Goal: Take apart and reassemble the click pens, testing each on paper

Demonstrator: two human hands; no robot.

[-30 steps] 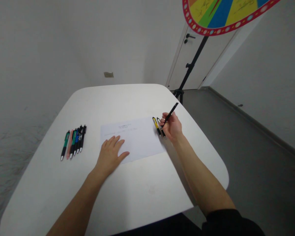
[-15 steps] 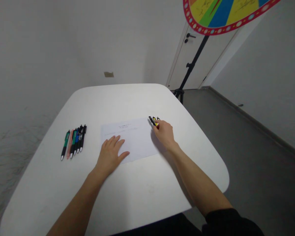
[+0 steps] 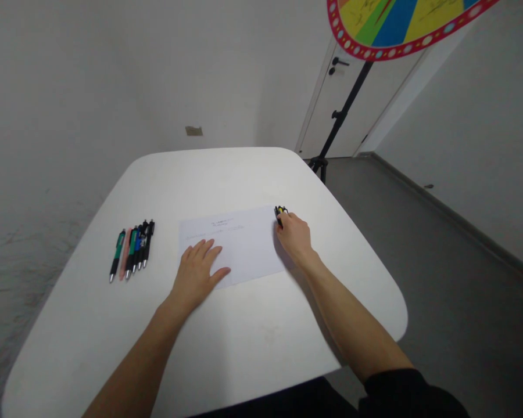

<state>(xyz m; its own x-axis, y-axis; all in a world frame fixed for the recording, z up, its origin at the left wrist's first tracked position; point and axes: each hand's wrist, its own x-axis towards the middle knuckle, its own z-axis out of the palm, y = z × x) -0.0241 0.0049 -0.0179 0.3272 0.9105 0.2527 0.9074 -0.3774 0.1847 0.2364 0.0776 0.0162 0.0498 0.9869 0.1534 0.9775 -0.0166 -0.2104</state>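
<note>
My left hand [image 3: 197, 273] lies flat and open, fingers spread, on the lower left part of a white printed sheet [image 3: 244, 244] in the middle of the white table [image 3: 226, 174]. At the sheet's right edge my right hand [image 3: 294, 237] rests knuckles up, its fingers curled down over a small bunch of pens [image 3: 280, 211]. Only the black and yellow pen ends show beyond the fingertips; the rest is hidden under the hand.
A row of several pens [image 3: 133, 249], green, pink, blue and black, lies side by side on the table's left. Beyond the table's far right corner stands a colourful prize wheel [image 3: 392, 29] on a black tripod [image 3: 335, 125], in front of a door.
One second ago my right hand held a black pen raised above the table. It has since brought the pen down beside the yellow pens and settled over them. My left hand stayed put.
</note>
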